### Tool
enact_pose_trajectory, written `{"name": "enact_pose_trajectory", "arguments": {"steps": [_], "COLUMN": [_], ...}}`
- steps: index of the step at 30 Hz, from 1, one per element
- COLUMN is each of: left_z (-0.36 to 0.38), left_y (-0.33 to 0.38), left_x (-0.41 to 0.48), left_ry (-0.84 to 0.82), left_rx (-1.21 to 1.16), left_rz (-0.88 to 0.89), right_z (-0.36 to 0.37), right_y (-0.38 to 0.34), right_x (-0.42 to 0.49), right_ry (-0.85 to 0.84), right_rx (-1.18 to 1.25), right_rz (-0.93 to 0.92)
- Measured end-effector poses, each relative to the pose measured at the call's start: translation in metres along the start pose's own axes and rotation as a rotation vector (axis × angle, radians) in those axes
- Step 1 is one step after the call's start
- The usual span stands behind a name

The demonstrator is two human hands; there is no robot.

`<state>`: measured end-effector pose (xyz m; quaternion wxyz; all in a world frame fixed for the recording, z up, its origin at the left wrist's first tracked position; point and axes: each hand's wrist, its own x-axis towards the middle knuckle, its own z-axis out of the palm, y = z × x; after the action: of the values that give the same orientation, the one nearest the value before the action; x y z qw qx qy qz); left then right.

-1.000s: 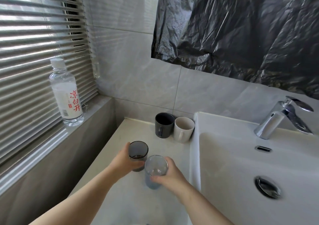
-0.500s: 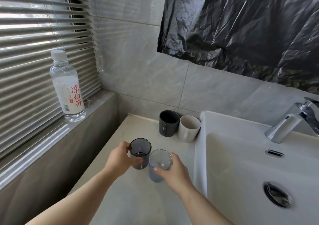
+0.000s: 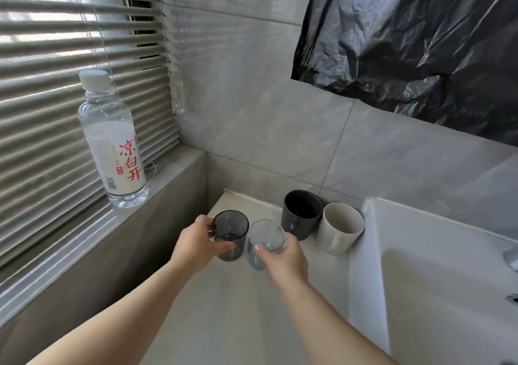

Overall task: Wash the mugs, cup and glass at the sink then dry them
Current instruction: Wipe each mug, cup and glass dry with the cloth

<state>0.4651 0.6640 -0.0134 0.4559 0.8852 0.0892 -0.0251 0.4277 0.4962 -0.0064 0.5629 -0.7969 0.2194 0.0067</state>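
Standing upright, mouths up, smoky cup (image 3: 231, 234) and clear glass (image 3: 265, 242) are side by side over the counter (image 3: 238, 308) left of the sink (image 3: 370, 224). Left hand (image 3: 196, 247) fingers curl round the cup; right hand (image 3: 283, 258) wraps the glass. 2 upright mugs behind: dark mug (image 3: 301, 214), white mug (image 3: 340, 228) against the sink rim. Water bottle (image 3: 113, 143) on the ledge, farther left.

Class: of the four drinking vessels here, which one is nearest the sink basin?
The white mug, right beside the sink outer wall; the dark mug next to it, the clear glass and the smoky cup are all further left.
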Motion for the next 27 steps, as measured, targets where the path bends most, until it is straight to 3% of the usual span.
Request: {"name": "enact_pose_trajectory", "arguments": {"steps": [11, 20, 27], "left_z": [0.013, 0.021, 0.027], "left_y": [0.021, 0.032, 0.042], "left_x": [0.062, 0.089, 0.103], "left_ry": [0.061, 0.094, 0.103], "left_rx": [-0.029, -0.034, -0.041], "left_rz": [-0.018, -0.004, -0.009], "right_z": [0.041, 0.055, 0.055], "right_y": [-0.025, -0.036, -0.052], "right_x": [0.057, 0.074, 0.078], "right_ry": [0.181, 0.121, 0.111], "right_rx": [0.162, 0.149, 0.459], "right_rz": [0.158, 0.142, 0.243]}}
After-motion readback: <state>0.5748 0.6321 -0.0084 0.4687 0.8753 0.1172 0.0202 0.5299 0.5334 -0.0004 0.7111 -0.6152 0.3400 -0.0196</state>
